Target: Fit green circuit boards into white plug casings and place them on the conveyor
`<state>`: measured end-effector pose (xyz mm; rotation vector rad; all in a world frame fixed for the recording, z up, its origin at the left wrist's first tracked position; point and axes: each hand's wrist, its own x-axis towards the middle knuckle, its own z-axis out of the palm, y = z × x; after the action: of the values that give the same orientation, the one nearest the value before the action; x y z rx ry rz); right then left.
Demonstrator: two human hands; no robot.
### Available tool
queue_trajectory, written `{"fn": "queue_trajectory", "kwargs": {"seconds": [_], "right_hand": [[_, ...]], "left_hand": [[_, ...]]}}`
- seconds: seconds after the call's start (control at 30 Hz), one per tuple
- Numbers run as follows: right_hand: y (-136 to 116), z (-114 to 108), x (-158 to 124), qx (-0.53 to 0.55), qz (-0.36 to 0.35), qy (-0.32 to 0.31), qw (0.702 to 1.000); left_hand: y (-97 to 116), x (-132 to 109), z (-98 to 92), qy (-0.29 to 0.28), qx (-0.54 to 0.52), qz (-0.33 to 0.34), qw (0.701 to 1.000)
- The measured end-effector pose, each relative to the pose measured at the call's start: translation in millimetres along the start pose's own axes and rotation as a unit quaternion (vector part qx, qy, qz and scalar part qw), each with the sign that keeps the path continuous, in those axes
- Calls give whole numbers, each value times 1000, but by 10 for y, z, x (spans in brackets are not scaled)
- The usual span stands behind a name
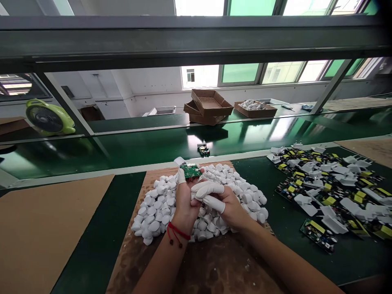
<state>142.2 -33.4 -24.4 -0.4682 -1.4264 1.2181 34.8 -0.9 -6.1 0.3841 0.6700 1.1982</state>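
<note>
My left hand (pixel 184 200), with a red string on its wrist and a white finger cot, is closed round a small green circuit board (pixel 190 170) held above a heap of white plastic caps (pixel 245 192). My right hand (pixel 219 200), with white finger cots on two fingers, is closed against the left hand, fingertips pressing at the board's lower edge. Both hands hover over the middle of the heap, which lies on a brown cardboard sheet (pixel 214 265).
A spread of circuit boards with white plug housings (pixel 330 192) covers the green bench at right. One assembled piece (pixel 203 149) stands on the green conveyor belt (pixel 147 147) behind. Cardboard trays (pixel 211 104) and a green fan (pixel 49 118) sit beyond. Another cardboard sheet (pixel 39 228) lies left.
</note>
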Motion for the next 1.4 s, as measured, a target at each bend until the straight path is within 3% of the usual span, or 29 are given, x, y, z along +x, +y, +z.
{"fn": "queue_trajectory", "kwargs": {"seconds": [0.17,0.3,0.47,0.6,0.77,0.97,1.2,1.4], "right_hand": [[45,42,30,123,78,72,987],[29,59,48,150,105,138,973],[35,68,59,150,107,175,967],[59,34,70,111,76,174,976],[67,-38,70,-29,21,116,993],[-5,-44,25,-251,-19,86,964],[18,-95,31,-242,-33,149,958],[18,-87,23,-123,-22,182,975]], "left_hand": [[3,-35,95,4,-45,6,999],[-5,-61,146,-5,-76,15,997],[-13,-51,138,-8,-94,40,995],[-45,-24,127,-9,-100,66,993],[-66,27,99,-1,-101,98,990],[-53,63,72,-7,-93,84,992],[-2,34,51,8,-84,84,993],[38,-43,80,-39,-58,62,996]]}}
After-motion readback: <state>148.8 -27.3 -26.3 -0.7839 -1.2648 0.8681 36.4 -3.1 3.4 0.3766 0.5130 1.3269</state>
